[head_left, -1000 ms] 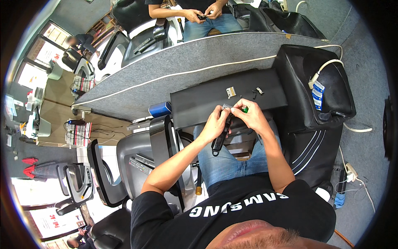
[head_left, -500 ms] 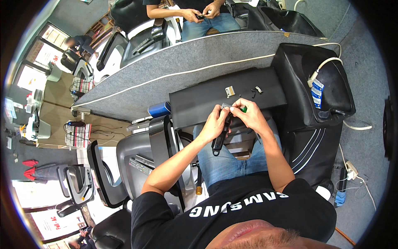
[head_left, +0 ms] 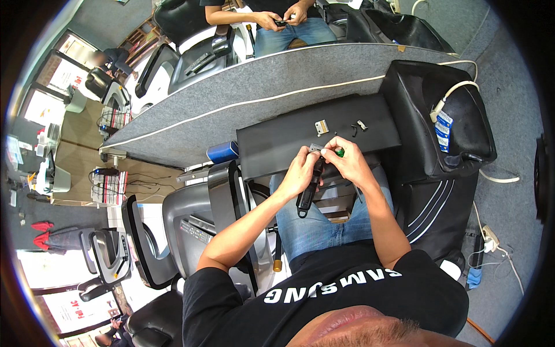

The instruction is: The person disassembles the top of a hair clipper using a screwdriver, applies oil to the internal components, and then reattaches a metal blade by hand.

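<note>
My left hand (head_left: pixel 301 173) is closed around a black hair clipper (head_left: pixel 306 199), whose rounded lower end with a hanging loop points down toward my lap. At its upper end a metal blade (head_left: pixel 315 147) shows between the fingertips of both hands. The fingers of my right hand (head_left: pixel 347 160) are pinched beside that blade. A green-handled tool (head_left: pixel 340 152) sticks out of the right hand; its tip is hidden. Beyond my hands, a loose clipper blade (head_left: pixel 321 127) lies on the black padded bench (head_left: pixel 266 144), with small clipper parts (head_left: pixel 359 126) to its right.
A blue case (head_left: pixel 222 152) is at the bench's left end. On the left, a black salon chair (head_left: pixel 188 214) holds a remote control (head_left: pixel 195 231). A black wash basin (head_left: pixel 462 115) to the right carries blue sachets (head_left: pixel 443 132) and a white hose. A mirror (head_left: pixel 277 29) stands behind the bench.
The clipper's lower end has shifted very slightly to the right. Both hands keep their hold, and the parts on the bench lie as before.
</note>
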Demonstrator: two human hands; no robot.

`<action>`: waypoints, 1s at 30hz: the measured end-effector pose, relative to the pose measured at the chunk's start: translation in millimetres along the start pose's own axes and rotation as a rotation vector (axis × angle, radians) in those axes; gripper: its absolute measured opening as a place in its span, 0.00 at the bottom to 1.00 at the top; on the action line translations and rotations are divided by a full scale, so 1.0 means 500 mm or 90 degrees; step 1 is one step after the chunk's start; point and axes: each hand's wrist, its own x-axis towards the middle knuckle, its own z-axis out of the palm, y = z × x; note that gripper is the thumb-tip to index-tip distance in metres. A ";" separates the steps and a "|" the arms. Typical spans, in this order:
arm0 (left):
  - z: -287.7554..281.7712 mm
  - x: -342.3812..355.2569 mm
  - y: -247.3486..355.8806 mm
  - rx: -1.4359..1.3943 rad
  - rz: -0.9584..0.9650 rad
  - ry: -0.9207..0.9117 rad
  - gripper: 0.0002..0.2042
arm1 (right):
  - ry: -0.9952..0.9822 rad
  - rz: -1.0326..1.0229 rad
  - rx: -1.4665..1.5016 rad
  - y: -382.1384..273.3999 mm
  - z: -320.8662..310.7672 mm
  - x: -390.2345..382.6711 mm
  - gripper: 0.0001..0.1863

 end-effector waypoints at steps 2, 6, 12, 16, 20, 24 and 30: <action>-0.003 0.002 0.000 0.006 0.002 -0.002 0.18 | 0.003 0.013 -0.006 -0.007 0.002 0.000 0.09; -0.002 0.001 0.002 0.014 0.018 0.001 0.16 | 0.014 -0.003 -0.003 0.001 0.004 0.001 0.10; -0.003 0.003 -0.002 -0.014 0.015 0.003 0.15 | 0.029 -0.022 0.017 -0.003 0.011 -0.001 0.09; -0.004 0.011 -0.014 -0.068 0.008 -0.006 0.14 | 0.029 -0.015 0.002 -0.006 0.008 -0.002 0.09; -0.016 0.024 -0.025 -0.103 -0.011 -0.025 0.20 | 0.026 -0.026 0.029 -0.010 0.009 0.002 0.09; -0.013 0.016 -0.023 -0.123 -0.040 -0.031 0.27 | 0.024 0.018 0.047 -0.012 0.007 -0.004 0.08; -0.014 0.017 -0.021 -0.094 -0.033 -0.030 0.29 | 0.015 0.030 0.045 -0.020 0.001 -0.003 0.08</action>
